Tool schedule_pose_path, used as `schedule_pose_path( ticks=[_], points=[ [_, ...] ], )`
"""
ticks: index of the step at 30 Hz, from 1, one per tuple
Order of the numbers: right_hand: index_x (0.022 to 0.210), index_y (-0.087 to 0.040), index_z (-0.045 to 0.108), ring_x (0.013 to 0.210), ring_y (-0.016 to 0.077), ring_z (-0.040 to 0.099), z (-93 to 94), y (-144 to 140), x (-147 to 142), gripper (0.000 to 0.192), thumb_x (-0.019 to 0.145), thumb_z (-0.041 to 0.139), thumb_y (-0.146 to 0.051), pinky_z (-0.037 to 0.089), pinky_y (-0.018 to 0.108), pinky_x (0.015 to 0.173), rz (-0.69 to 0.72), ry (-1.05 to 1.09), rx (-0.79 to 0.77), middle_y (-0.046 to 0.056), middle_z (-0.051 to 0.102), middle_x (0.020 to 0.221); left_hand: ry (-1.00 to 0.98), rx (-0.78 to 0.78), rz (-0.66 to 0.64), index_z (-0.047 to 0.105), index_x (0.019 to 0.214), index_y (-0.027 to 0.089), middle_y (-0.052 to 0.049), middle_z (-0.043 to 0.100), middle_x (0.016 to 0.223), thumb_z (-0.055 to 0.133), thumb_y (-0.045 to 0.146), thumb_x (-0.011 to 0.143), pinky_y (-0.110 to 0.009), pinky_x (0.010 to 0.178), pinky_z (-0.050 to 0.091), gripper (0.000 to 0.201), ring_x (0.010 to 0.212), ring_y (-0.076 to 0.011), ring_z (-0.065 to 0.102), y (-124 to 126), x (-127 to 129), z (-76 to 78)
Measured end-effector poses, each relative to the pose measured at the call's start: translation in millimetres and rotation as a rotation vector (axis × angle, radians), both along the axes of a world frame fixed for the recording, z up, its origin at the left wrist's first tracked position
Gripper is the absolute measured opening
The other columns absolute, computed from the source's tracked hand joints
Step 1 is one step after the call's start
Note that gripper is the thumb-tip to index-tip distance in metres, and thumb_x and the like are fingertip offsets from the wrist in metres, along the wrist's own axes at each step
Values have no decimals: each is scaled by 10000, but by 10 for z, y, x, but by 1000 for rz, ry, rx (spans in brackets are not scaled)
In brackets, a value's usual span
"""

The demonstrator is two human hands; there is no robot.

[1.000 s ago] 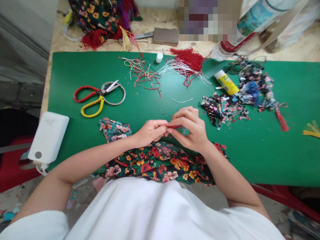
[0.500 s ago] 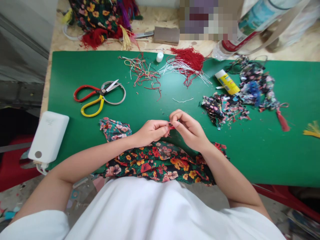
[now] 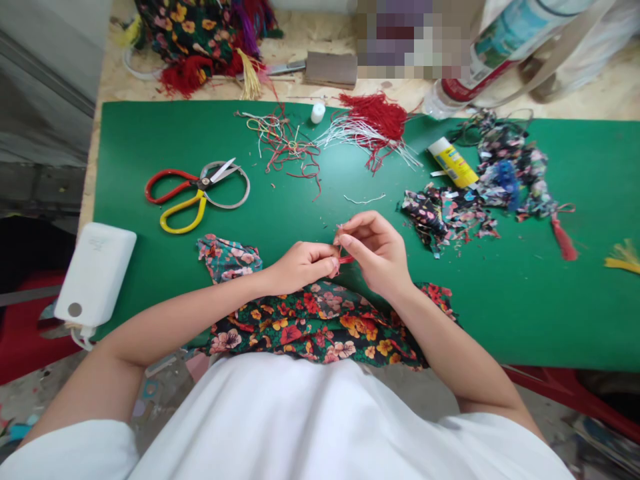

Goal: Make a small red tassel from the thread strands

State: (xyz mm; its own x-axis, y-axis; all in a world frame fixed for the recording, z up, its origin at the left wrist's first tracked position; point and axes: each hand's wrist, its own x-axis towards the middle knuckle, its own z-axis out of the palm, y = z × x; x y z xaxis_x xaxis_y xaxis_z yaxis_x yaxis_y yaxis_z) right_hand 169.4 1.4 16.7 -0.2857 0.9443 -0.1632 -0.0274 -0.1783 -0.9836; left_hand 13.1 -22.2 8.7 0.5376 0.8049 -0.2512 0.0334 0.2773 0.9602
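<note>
Near the bench's front edge (image 3: 525,357), the left hand (image 3: 303,267) pinches a red thread bundle (image 3: 345,259) — probably light, limp, best held near one end; right hand (image 3: 384,252) nearly closed — hold unclear.

forearms (image 3: 185,313) angled inward, left hand (image 3: 303,268) and right hand (image 3: 385,260) close together — fingers (image 3: 367,221) of both curled, pinching.

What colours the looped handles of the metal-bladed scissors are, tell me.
One red, one yellow; the scissors show best in the head view.
</note>
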Motion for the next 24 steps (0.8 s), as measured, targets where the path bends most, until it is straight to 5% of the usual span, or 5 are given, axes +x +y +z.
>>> schedule_pose_path(
  ticks=[11,24],
  points=[
    [844,-239,569,736,113,627,-40,49,-47,280,678,770,-341,533,248,692,-55,54,-59,-27,606,758,40,50,-42,511,621,147,51,409,499,443,317,804,-203,526,292,259,497,-67,352,12,-10,25],
    [841,-233,601,732,91,634,-144,58,-109,253,684,781,-315,531,217,680,18,113,61,-38,638,780,37,37,-97,541,629,131,48,439,505,450,274,784,-191,543,330,230,507,-59,388,28,-18,20]
  ],
)
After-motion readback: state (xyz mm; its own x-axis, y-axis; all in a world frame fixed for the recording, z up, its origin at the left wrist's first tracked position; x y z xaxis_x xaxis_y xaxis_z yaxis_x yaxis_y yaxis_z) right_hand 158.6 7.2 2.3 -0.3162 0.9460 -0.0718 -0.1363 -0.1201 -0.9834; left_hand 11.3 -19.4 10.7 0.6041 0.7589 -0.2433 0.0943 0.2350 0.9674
